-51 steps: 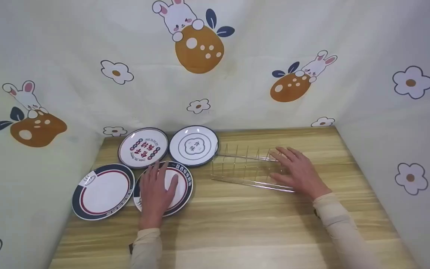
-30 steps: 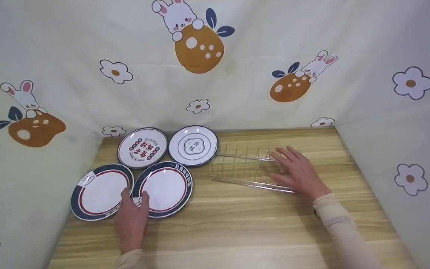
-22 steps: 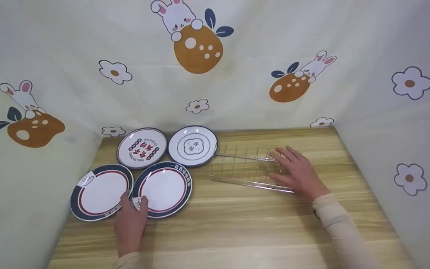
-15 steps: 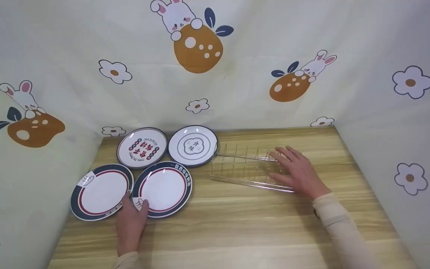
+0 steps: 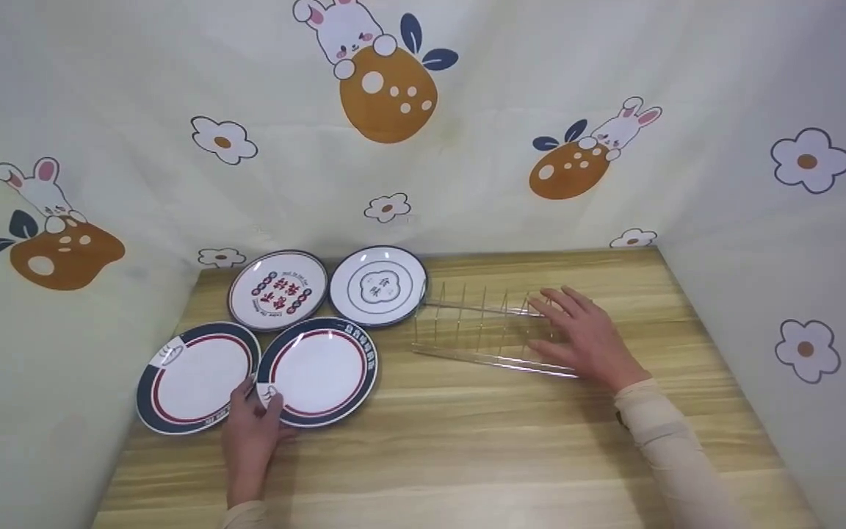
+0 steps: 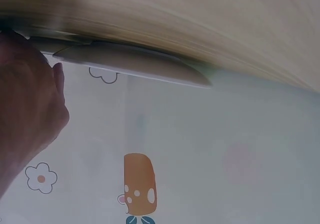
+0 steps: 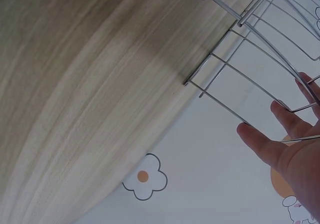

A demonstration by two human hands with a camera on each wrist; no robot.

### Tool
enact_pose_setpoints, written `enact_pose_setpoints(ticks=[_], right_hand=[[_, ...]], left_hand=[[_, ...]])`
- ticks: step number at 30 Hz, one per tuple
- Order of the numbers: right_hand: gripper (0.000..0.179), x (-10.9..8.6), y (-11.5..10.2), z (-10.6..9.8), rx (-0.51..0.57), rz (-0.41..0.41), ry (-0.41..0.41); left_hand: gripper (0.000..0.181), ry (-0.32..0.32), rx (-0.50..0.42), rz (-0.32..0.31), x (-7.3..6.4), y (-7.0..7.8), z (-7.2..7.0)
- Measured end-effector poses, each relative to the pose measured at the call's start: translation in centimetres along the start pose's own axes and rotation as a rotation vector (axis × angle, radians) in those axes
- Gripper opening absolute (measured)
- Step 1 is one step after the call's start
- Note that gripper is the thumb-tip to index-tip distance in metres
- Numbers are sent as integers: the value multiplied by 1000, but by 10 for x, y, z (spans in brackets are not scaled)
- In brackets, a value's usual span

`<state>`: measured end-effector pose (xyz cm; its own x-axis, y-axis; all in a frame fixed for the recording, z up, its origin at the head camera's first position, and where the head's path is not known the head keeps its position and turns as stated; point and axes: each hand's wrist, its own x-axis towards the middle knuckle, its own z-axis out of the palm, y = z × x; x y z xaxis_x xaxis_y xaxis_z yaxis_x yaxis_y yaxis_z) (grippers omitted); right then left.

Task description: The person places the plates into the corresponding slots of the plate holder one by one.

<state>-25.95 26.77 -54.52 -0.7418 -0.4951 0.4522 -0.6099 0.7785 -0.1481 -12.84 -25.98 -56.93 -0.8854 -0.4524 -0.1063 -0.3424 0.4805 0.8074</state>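
Observation:
In the head view my left hand (image 5: 250,433) pinches the near rim of a white plate with a dark blue band (image 5: 320,371), thumb on top and fingers underneath. The left wrist view has this hand at the left, beside a plate (image 6: 135,63) seen nearly edge-on. My right hand (image 5: 588,338) rests on the right end of a wire dish rack (image 5: 482,319), fingers spread. In the right wrist view, fingertips (image 7: 250,134) touch the rack's thin metal wires.
A matching blue-banded plate (image 5: 203,378) lies at the left. Behind are a plate with red lettering (image 5: 280,290) and a plate with a flower-shaped emblem (image 5: 379,286), the latter close to the rack. Patterned cloth (image 5: 482,176) encloses the wooden table (image 5: 467,463).
My left hand has moved from above the near right plate to its lower-left rim and taken hold there. The plate has shifted slightly left. My right hand stays on the rack.

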Motion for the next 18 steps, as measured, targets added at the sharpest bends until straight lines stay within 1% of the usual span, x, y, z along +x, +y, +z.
enact_pose_setpoints(ticks=[2, 4, 7, 9, 13, 15, 18], right_hand=[[69, 0, -1, 0, 7, 0, 5], [69, 1, -1, -1, 14, -1, 13], [68, 1, -2, -2, 23, -2, 19], [68, 1, -2, -2, 24, -5, 20], [68, 1, -2, -2, 23, -8, 17], [68, 1, -2, -1, 25, -6, 14], [68, 1, -2, -2, 26, -6, 11]], left_hand=[[63, -17, -75, -10, 0, 2, -2], [60, -53, -189, -32, 0, 5, -3], [59, -132, -398, -98, 1, 8, -5], [59, -169, -479, -133, 1, 9, -6], [61, -234, -578, -184, 2, 9, -7], [66, -266, -614, -198, 2, 8, -7], [74, -307, -666, -200, 2, 9, -8]])
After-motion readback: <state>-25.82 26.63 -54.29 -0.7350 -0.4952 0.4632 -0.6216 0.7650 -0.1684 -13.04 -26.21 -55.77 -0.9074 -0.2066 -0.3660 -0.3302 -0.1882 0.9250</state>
